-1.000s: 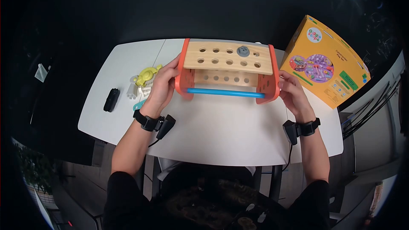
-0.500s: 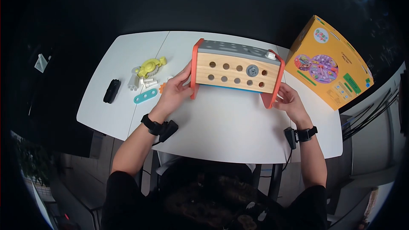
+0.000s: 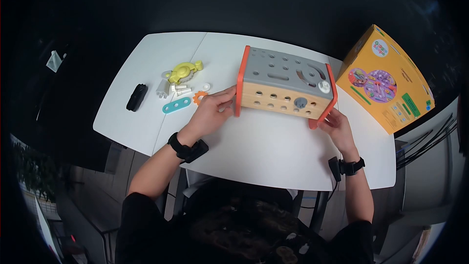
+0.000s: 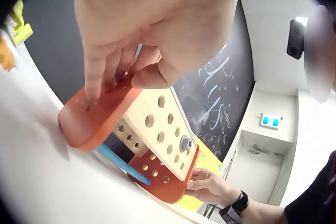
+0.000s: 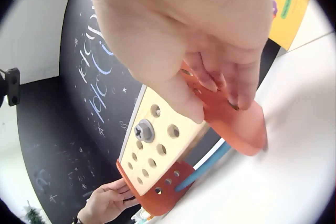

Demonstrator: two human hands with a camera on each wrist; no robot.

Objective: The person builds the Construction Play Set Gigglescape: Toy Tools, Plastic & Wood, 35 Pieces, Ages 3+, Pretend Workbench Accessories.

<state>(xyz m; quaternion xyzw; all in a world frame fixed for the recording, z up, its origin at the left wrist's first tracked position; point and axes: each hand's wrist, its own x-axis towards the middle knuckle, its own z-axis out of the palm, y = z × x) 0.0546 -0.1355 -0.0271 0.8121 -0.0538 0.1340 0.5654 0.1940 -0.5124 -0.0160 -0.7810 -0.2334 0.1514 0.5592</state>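
Hands (image 3: 211, 113) in pinch grip on orange panels (image 3: 242, 79), blue rod (image 4: 123, 164) only in wrist views

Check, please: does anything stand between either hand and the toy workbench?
Nothing visible does. The left hand and right hand hold the toy workbench by its red-orange end panels. The orange gear and yellow box are off to the sides, not in between.

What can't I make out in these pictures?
Head: the round blue rod, hidden behind the pale wooden holed panel.
Head: the smallest print on the yellow cardboard box, too small to read.
Left wrist: part of the orange toothed disc, cut off by the left edge.
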